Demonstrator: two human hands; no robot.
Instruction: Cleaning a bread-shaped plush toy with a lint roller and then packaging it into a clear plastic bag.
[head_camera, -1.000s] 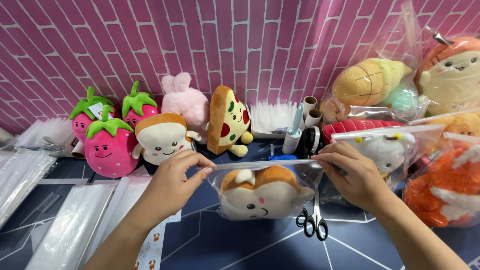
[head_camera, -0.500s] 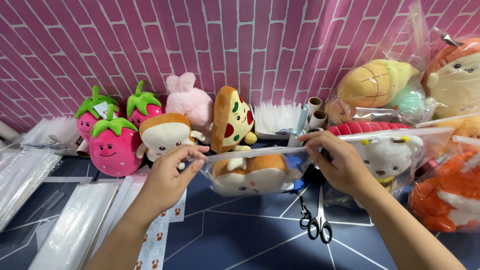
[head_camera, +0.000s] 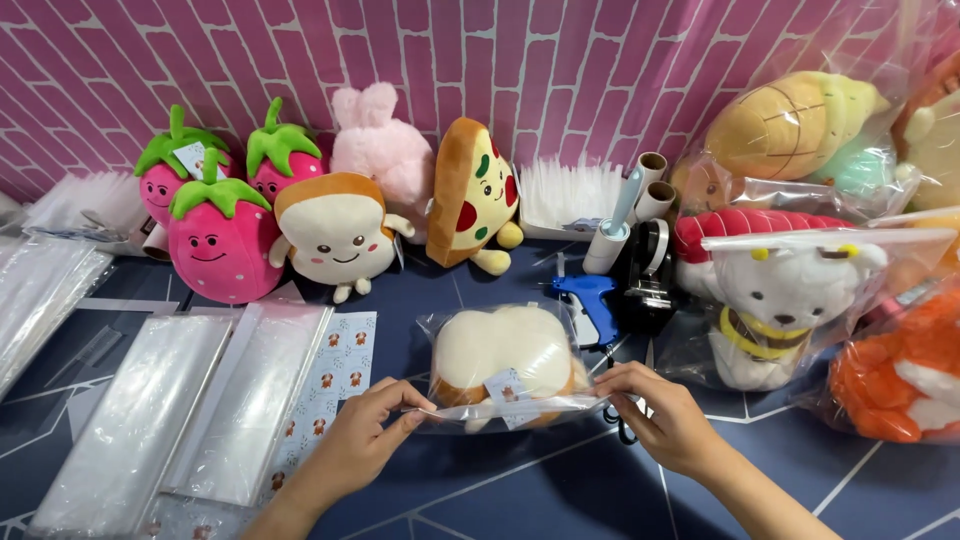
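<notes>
Your left hand (head_camera: 362, 437) and right hand (head_camera: 668, 417) pinched the lower edge of the clear bag (head_camera: 505, 368) lying on the worktop (head_camera: 520, 490), whose toast plush (head_camera: 497, 355) showed no face and hid most of the scissors (head_camera: 626, 425).

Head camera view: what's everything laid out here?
bagged toast plush: one, cream and tan, in a clear bag on the table, centre
strawberry plushes: three, pink with green tops, back left
toast plush: one, cream, beside the strawberries
bunny plush: one, pink, by the wall
pizza plush: one, orange
clear bags: stacks, left
tag gun: one, blue
bagged plushes: several, right
left hand: pinching the bag's near edge
right hand: pinching the same edge
</notes>
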